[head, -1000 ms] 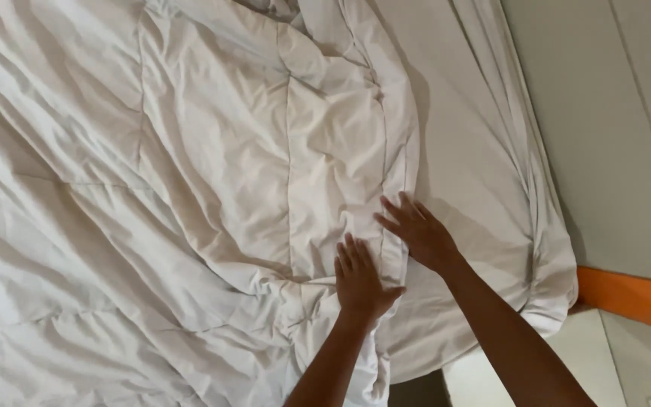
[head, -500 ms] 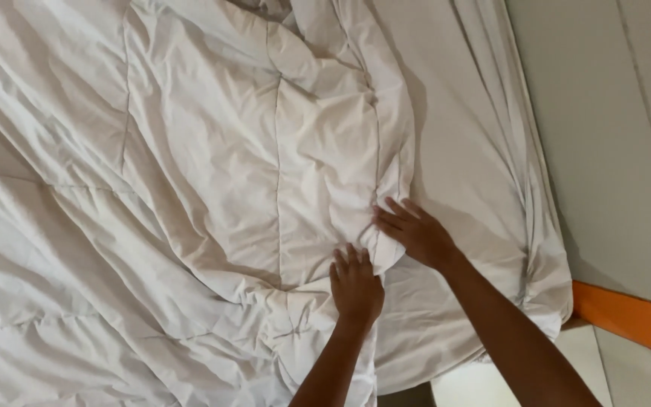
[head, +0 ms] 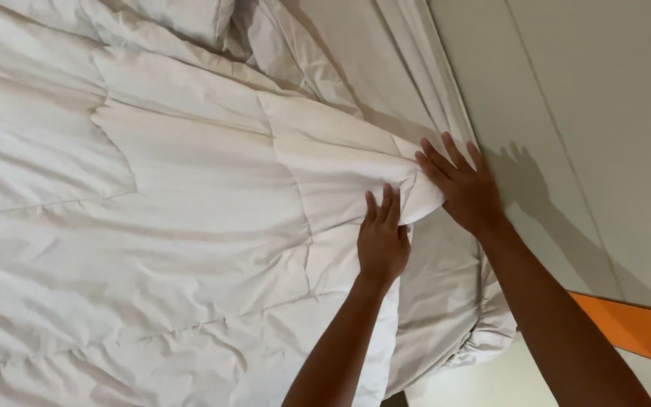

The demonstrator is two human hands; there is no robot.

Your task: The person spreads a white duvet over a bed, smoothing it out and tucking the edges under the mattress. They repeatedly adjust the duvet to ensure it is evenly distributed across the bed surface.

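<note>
We find the white quilted duvet point(head: 190, 226) filling the left and centre of the frame, its corner flap ending right of centre. Our left hand point(head: 383, 240) lies flat on it, fingers extended and grasping nothing, just below that corner. Our right hand point(head: 465, 185) is nearer the edge: its fingers meet the flap's tip, though whether they pinch it we cannot tell. The flap's long axis runs left to right. The fabric looks soft, creased and stitched in panels, lying over a white bedsheet point(head: 446, 301).
</note>
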